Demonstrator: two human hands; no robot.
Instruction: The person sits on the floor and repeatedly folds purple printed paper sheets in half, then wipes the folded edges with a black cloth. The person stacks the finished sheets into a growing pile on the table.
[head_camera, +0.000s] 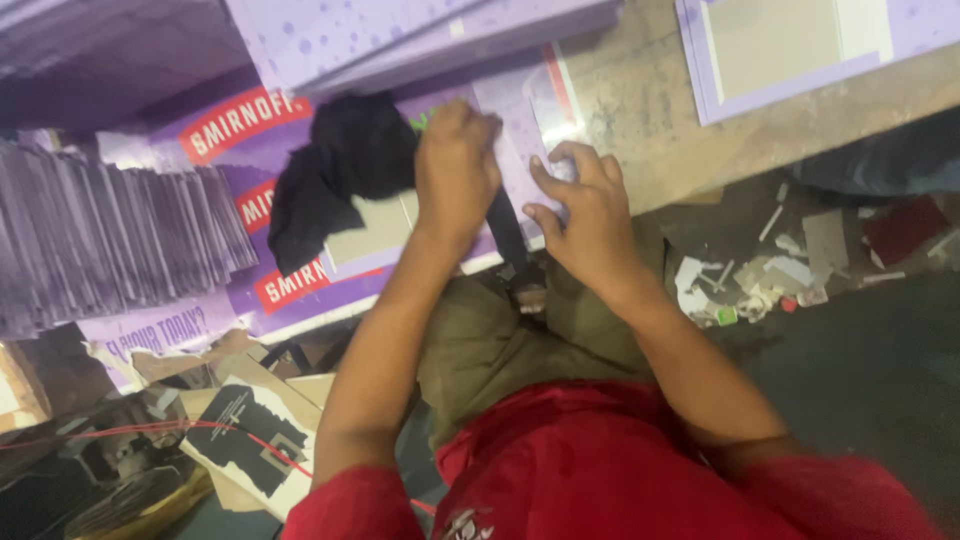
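Big purple printed cardboard sheet (300, 290) laid flat across the work surface, red label patches on it, more purple flats (400, 35) piled above at the top edge. Thick stack of purple flats standing on edge (110, 240) packed tight over on the left side. Another purple-bordered sheet with a grey panel (790, 45) up in the top right corner, well apart from the rest. Bare concrete floor (650, 110) between those two. Red shirt (610, 470) and olive trousers (490, 350) filling the bottom middle.

Black cloth (340, 170) bunched up on the purple sheet, just beside the left hand (455, 165). Left hand curled shut into a loose fist, pressing down, probably gripping the dark strip (505, 235) trailing below it, though too blurry to say for sure. Right hand (585, 215) fingers spread apart, flat on the pale purple panel (525, 130), pinning it, nothing clamped.

Torn brown card with black print (255, 435) down at lower left. Little heap of paper scraps (745, 285) on the dark floor to the right.
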